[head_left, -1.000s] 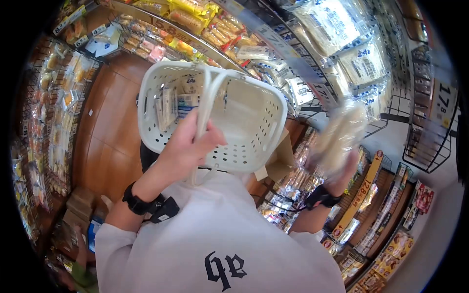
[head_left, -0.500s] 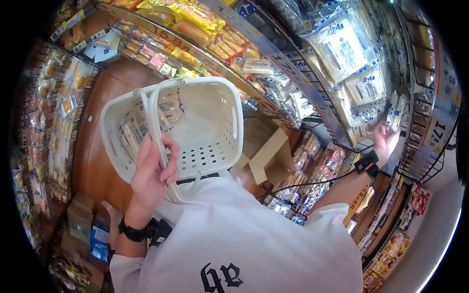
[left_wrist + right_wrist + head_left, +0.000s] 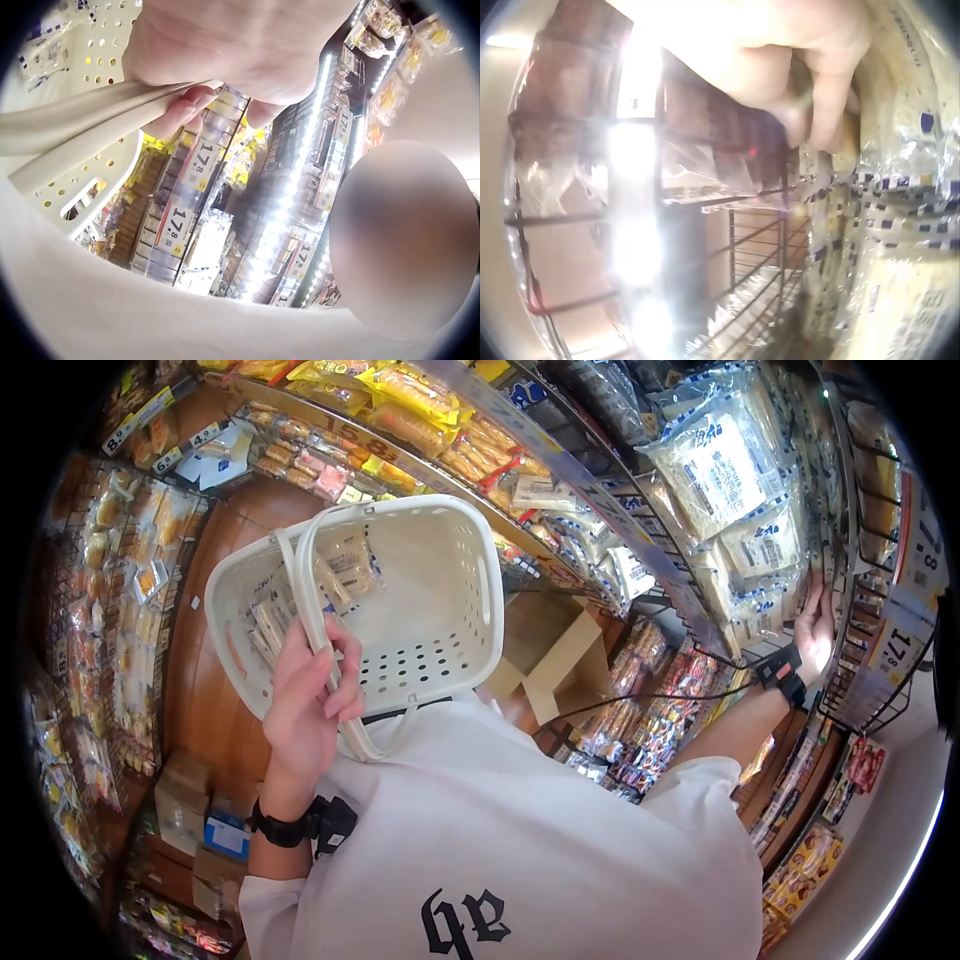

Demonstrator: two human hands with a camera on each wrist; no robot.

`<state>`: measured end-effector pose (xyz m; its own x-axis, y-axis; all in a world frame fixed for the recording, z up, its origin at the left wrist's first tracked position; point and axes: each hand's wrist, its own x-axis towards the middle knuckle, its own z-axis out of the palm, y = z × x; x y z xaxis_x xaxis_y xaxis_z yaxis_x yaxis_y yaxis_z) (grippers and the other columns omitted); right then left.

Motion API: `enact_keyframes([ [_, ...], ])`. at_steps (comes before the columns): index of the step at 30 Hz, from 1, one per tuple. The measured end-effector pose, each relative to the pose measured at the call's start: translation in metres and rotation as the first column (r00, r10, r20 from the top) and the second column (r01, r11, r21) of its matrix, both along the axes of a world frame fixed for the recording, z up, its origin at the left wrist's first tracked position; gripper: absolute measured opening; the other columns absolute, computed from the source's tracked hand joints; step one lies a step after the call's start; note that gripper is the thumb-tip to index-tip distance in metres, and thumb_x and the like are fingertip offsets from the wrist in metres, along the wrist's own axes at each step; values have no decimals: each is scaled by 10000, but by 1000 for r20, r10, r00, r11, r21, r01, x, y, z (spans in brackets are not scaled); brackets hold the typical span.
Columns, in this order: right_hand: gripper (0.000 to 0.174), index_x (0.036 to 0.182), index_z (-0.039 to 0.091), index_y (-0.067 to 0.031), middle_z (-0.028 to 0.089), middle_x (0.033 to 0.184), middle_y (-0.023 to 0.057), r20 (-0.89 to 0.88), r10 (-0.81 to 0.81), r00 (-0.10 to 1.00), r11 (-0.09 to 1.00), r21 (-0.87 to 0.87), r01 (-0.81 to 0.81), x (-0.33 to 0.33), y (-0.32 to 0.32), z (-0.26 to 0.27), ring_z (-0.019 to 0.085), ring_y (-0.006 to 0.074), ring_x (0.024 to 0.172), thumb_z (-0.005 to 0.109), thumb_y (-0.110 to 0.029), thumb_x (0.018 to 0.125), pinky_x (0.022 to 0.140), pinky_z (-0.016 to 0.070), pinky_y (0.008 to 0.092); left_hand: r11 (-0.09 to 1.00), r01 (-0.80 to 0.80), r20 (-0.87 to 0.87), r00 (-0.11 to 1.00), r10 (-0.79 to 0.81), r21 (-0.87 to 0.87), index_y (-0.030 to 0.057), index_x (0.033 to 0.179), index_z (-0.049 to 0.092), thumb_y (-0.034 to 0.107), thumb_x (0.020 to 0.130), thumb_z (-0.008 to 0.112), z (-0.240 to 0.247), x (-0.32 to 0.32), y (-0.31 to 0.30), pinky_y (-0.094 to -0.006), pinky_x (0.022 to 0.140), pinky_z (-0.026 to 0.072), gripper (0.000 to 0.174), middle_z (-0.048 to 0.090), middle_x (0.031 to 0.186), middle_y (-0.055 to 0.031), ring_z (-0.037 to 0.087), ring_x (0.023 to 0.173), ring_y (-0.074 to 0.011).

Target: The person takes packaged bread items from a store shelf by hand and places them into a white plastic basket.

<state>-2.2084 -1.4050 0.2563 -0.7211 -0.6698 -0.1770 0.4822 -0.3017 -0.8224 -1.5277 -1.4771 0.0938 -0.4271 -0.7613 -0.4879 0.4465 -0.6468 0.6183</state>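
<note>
My left hand [image 3: 312, 695] grips the handle [image 3: 312, 600] of a white plastic shopping basket [image 3: 430, 630] with its fingers curled round it. Several clear-wrapped bread packs [image 3: 345, 570] lie in the basket's left part. At the right, my right hand [image 3: 815, 632] reaches in among wrapped bread packs on a wire shelf, its fingers pointing away from me. In the right wrist view, the thumb and fingers of that hand [image 3: 810, 75] bend down against a narrow bread pack [image 3: 810, 169] with printed wrapping; I cannot tell whether they pinch it.
Large white-labelled bread packs [image 3: 715, 465] fill the upper shelf. Price strips [image 3: 905, 605] and wire edges border the right hand. An open cardboard box [image 3: 560, 670] stands right of the basket. Snack racks [image 3: 110, 620] line the left side. A cable [image 3: 650, 700] trails from the right wrist.
My right hand carried a wrapped bread pack one second ago; it has since moved up and right into the shelf. The basket and left hand have shifted left.
</note>
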Motion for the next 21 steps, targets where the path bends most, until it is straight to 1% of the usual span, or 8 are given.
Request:
enact_keyframes([
  [2,465,1379,379,82,414,1395,212,-427,-52,903,962,222,160,-12,-4,-10,490,265,1250,516,-153,1001,994,497,224,1000,28,-20,999,-28,-3,72,1135,428,286,944,428,1,0,-3,-192,473,292,286,457,905,-55,321,514,-43],
  [3,478,1365,441,29,557,1219,141,-462,-99,881,921,294,257,-25,-8,-15,601,158,1019,595,-179,964,832,543,157,1000,29,-15,999,-29,-4,71,1140,429,287,943,431,1,-1,-5,-192,471,291,292,456,905,-54,322,515,-44],
  [6,373,1195,577,-20,623,891,29,-569,-13,822,873,395,287,-24,-9,-21,514,30,638,665,-258,921,511,451,117,999,32,-8,999,-32,-3,67,1155,431,290,939,436,1,-4,-10,-196,472,290,311,451,901,-51,326,523,-48],
  [7,235,1033,610,-87,577,765,-25,-563,-97,820,832,407,378,-1,-14,-20,380,15,531,673,-281,916,431,303,144,999,32,-9,999,-32,3,65,1160,432,291,938,437,3,-6,-12,-198,476,292,317,450,896,-48,326,527,-50],
  [12,165,856,592,-77,476,671,-50,-609,-65,790,847,385,367,141,-1,-22,334,8,479,639,-204,950,377,237,192,999,30,-34,999,-28,46,64,1172,441,299,943,431,8,0,-15,-214,507,298,328,433,861,-32,328,552,-63],
  [15,78,885,627,-58,489,627,-42,-539,316,781,886,463,-39,281,-15,-53,396,17,465,622,-120,931,404,285,151,997,78,-59,995,-77,16,70,1165,446,313,952,423,12,-4,-19,-223,525,302,324,419,844,-27,335,568,-73],
  [18,160,981,631,-10,633,780,33,31,917,397,259,712,-653,391,-56,-76,623,108,653,674,-123,876,563,498,231,993,114,-88,990,-112,17,74,1154,453,339,959,419,15,-13,-18,-234,542,313,330,411,839,-24,350,586,-82],
  [21,443,1115,601,82,686,874,92,15,993,118,70,734,-676,441,-91,-172,669,173,783,722,-232,827,707,525,279,988,154,-155,977,-148,29,114,1122,447,295,978,437,16,-20,-16,-244,569,353,232,432,841,-17,381,600,-98],
])
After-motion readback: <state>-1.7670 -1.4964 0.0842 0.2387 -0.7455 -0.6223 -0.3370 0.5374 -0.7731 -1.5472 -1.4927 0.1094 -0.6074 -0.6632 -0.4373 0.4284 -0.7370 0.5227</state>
